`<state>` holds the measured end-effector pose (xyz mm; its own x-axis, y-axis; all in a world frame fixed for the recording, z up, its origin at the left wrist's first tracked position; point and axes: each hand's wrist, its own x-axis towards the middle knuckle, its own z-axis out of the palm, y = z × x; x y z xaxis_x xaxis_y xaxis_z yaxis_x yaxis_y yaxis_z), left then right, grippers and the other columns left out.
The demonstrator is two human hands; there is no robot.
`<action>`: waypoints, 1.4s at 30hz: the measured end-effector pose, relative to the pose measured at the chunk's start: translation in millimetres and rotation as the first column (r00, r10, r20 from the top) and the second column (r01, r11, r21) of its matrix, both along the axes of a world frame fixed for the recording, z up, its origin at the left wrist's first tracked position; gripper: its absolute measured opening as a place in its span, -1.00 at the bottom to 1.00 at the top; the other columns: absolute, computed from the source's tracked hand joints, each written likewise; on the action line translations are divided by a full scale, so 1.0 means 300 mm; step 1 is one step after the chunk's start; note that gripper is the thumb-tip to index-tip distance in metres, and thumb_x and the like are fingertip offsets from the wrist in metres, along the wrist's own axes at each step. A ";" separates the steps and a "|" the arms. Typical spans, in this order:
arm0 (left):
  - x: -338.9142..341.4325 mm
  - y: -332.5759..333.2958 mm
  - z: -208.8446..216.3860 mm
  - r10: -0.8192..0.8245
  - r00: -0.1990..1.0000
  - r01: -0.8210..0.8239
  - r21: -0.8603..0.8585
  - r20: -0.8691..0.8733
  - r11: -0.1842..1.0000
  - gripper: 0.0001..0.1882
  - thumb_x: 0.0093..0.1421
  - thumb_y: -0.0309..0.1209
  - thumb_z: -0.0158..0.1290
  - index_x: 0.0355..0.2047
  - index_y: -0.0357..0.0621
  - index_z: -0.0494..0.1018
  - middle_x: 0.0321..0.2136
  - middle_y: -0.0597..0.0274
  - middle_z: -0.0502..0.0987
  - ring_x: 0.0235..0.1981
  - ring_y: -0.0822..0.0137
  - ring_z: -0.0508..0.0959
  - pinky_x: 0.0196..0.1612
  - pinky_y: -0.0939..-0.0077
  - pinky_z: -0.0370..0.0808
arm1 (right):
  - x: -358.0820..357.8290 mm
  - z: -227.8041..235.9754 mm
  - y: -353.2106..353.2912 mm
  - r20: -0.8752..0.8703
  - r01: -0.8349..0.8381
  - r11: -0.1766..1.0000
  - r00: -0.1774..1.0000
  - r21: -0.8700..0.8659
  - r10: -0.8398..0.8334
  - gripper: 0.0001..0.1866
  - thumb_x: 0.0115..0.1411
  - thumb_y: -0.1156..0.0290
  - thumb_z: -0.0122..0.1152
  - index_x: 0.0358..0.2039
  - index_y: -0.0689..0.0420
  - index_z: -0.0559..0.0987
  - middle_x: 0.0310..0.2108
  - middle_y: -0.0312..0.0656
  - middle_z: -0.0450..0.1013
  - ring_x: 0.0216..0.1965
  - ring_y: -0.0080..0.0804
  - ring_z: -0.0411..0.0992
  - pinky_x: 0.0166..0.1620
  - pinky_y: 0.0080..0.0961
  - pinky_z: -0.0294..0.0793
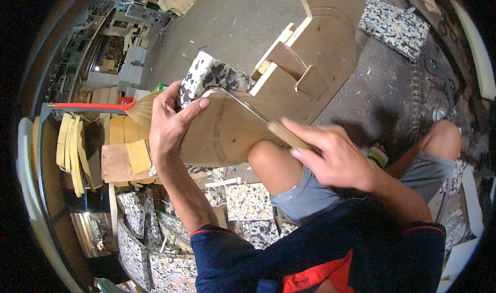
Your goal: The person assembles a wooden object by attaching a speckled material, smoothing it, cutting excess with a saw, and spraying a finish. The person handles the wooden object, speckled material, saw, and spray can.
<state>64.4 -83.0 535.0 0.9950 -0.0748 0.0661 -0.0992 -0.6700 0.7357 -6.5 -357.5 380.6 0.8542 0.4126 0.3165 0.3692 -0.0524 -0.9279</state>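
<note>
Left hand [168, 121] grips foam block [206, 76]; right hand [330, 156] holds knife [263, 120].

The left hand [168, 120] was raised on an upright forearm, its fingers curled over and the thumb stretched out to the right, clamped in a firm grip. The right hand [330, 156] reached in from the right, fingers closed in a grasp, wrist bent, above a bare knee.

No packages, labels, signs or screens are visible.
</note>
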 end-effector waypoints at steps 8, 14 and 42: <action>-0.003 0.008 -0.006 -0.017 1.000 0.017 -0.023 0.025 1.000 -0.57 0.06 -0.32 0.43 -0.16 -0.33 0.56 -0.38 0.40 0.56 -0.36 0.59 0.45 -0.26 0.65 0.40 | -0.041 -0.043 -0.026 0.093 0.045 0.997 0.994 0.071 -0.051 -0.46 0.22 0.44 0.23 0.19 0.40 0.43 -0.19 0.30 0.55 -0.17 0.21 0.57 -0.10 -0.17 0.56; -0.003 0.007 -0.006 0.001 1.000 -0.001 -0.011 0.018 1.000 -0.54 0.05 -0.33 0.43 -0.12 -0.34 0.55 -0.35 0.38 0.58 -0.34 0.58 0.47 -0.21 0.66 0.41 | -0.061 -0.015 -0.060 -0.019 -0.001 1.000 1.000 0.015 0.002 -0.45 0.20 0.47 0.23 0.20 0.40 0.43 -0.10 0.29 0.53 -0.08 0.14 0.56 -0.03 -0.21 0.54; -0.009 0.012 -0.009 0.037 0.999 -0.037 -0.017 0.025 0.999 -0.54 0.04 -0.41 0.41 -0.08 -0.33 0.54 -0.28 0.33 0.60 -0.27 0.53 0.51 -0.15 0.62 0.44 | -0.073 -0.012 -0.084 -0.043 0.030 0.999 0.999 -0.014 -0.031 -0.49 0.25 0.35 0.20 0.13 0.43 0.47 -0.12 0.33 0.52 -0.11 0.21 0.55 -0.02 -0.07 0.53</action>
<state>61.7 -79.4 532.2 0.9951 -0.0367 0.0921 -0.0933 -0.6613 0.7443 -28.3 -382.9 377.0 0.8791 0.3901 0.2738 0.3269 -0.0754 -0.9420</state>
